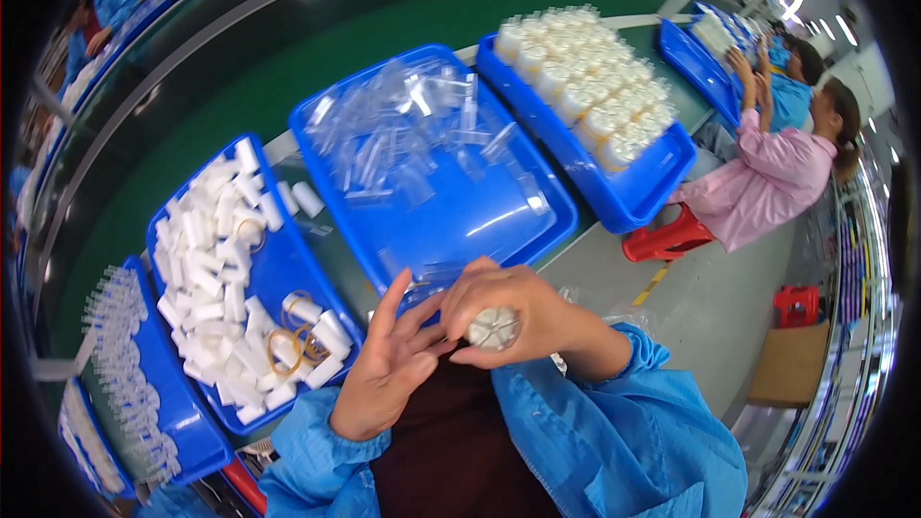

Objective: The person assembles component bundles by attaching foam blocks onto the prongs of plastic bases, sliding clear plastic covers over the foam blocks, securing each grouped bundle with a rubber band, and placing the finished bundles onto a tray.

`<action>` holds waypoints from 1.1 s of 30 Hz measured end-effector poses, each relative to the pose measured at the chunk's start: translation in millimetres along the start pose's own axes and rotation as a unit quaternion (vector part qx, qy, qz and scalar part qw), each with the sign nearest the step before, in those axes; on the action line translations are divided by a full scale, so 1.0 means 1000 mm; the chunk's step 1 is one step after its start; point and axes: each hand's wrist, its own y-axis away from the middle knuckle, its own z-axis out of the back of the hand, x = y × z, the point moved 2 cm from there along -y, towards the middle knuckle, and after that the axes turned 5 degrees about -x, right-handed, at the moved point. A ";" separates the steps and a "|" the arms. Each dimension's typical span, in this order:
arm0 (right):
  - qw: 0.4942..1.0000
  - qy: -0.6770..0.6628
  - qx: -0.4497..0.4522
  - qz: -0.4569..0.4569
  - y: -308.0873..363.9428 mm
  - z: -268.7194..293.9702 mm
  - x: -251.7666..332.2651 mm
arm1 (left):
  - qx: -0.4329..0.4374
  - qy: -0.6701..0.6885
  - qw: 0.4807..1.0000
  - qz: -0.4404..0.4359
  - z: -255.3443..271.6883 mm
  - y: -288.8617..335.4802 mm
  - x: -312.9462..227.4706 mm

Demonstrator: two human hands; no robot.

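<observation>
In front of my body, my right hand (537,307) is wrapped round a bundle of white tubes (493,328), whose round end with several segments faces up. My left hand (384,369) is close beside it, palm turned toward the bundle. Its fingers are spread, and the fingertips reach the near side of my right hand. Whether they touch the bundle is hidden. Just beyond both hands is the blue tray (480,235) with loose clear plastic tubes (413,125).
At left, a blue tray (293,259) holds white cylinders (206,269) and yellow rubber bands (297,350). Farther left, another tray (187,432) has rows of clear pieces (125,364). A right tray (652,197) carries bundled tubes (585,77). Co-workers sit beyond, near a red stool (667,235).
</observation>
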 end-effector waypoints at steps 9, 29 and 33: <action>0.893 0.115 -0.436 0.005 0.055 0.145 0.013 | 0.253 -0.027 0.967 -0.002 -0.030 0.010 -0.030; 0.886 0.191 -0.421 -0.033 0.070 0.152 -0.020 | 0.472 0.441 0.733 0.212 -0.246 -0.031 0.036; 0.893 0.135 -0.425 -0.060 0.078 0.155 -0.017 | 0.453 0.540 0.649 0.286 -0.266 -0.024 0.044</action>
